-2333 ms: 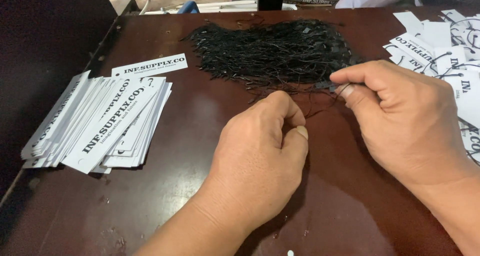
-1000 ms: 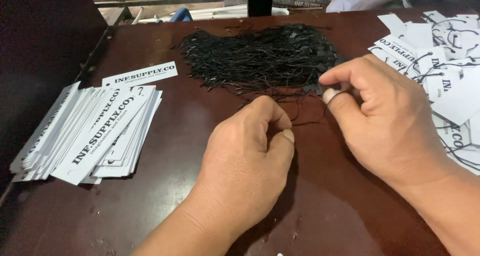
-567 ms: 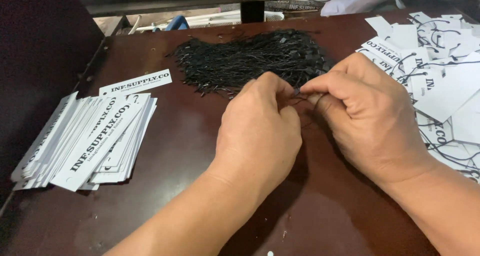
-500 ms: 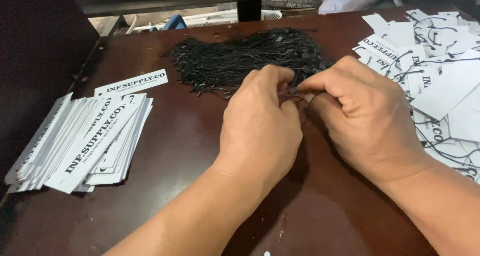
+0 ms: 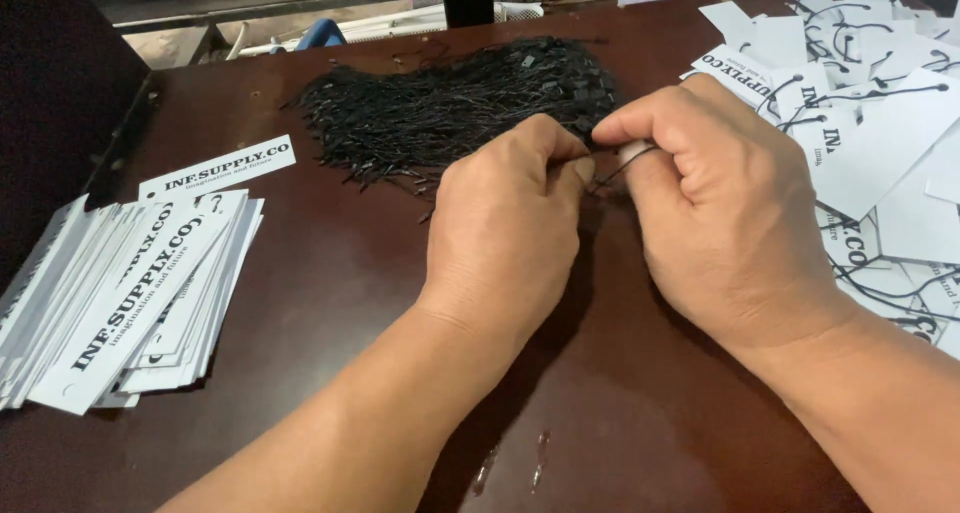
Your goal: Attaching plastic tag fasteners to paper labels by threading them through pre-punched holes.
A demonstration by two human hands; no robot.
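Observation:
A heap of thin black strings lies at the back of the dark brown table. My left hand and my right hand meet fingertip to fingertip at the heap's near edge. Both pinch one black string between thumb and fingers. The string's ends are hidden under my fingers.
A fanned stack of long white printed tags lies at the left, with a single tag above it. A loose pile of white tags with black strings attached covers the right side. A dark panel stands at the far left.
My hands came together from apart and moved up to the heap's near edge. Both now pinch one string there. The camera view shifted slightly.

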